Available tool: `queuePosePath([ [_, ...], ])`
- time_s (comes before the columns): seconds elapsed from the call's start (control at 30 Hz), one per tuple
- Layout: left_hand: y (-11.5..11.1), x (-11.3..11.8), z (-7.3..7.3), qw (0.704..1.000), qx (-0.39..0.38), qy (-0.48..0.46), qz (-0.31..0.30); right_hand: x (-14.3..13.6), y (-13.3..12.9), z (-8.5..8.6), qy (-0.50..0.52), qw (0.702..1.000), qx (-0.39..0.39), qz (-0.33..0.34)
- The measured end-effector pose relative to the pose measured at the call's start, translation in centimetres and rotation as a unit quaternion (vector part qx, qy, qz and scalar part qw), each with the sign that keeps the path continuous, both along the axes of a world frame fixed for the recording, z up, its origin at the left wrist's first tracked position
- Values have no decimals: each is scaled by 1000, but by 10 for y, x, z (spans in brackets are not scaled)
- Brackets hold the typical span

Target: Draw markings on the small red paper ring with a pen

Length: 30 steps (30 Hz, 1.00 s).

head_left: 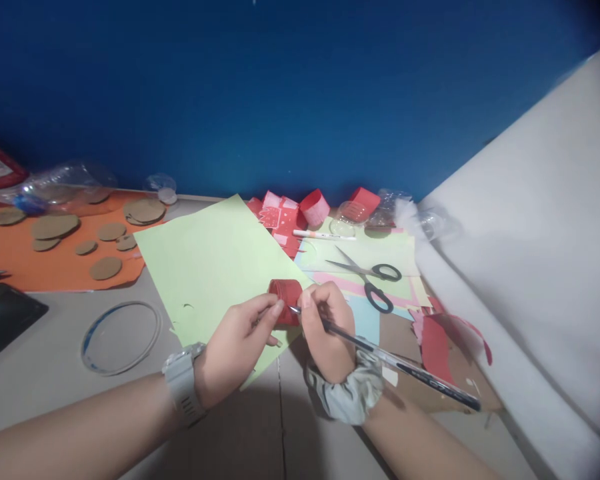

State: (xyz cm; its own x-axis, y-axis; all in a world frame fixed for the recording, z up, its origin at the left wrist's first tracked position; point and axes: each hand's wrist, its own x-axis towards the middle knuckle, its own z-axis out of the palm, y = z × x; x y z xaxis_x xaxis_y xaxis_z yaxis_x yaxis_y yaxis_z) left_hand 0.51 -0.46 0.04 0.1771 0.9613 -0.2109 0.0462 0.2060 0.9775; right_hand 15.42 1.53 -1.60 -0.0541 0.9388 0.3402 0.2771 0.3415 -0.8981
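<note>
A small red paper ring sits over the lower right edge of a light green sheet. My left hand pinches the ring's left side between thumb and fingers. My right hand is closed around a black-and-clear pen, held like a writing tool. The pen's tip meets the front of the ring, or lies very close to it. A grey watch is on my left wrist and a grey scrunchie on my right. The ring's lower side is partly hidden by my fingers.
Black-handled scissors lie spread on coloured paper at right, near a white marker. Red paper rolls and clear plastic pieces stand along the blue wall. Several cardboard discs rest on orange paper. A round hoop lies at left.
</note>
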Motion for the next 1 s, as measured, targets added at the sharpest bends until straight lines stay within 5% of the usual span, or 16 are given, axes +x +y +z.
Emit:
queuePosePath([
  [0.3,1,0,0,1000,-1,-9,-6,1,-1,-4,56,998,-26,27],
  [0.47,1,1,2,998,33,-28,48,-5,-3,-5,177,984,7,-18],
  [0.63,-3,-1,5,993,98,2,60,-6,7,0,117,988,-6,-99],
  [0.8,-4,-3,5,992,119,19,34,-5,10,2,174,973,-152,-24],
  [1.0,1,-3,-4,960,239,145,20,-5,9,12,103,988,-112,6],
])
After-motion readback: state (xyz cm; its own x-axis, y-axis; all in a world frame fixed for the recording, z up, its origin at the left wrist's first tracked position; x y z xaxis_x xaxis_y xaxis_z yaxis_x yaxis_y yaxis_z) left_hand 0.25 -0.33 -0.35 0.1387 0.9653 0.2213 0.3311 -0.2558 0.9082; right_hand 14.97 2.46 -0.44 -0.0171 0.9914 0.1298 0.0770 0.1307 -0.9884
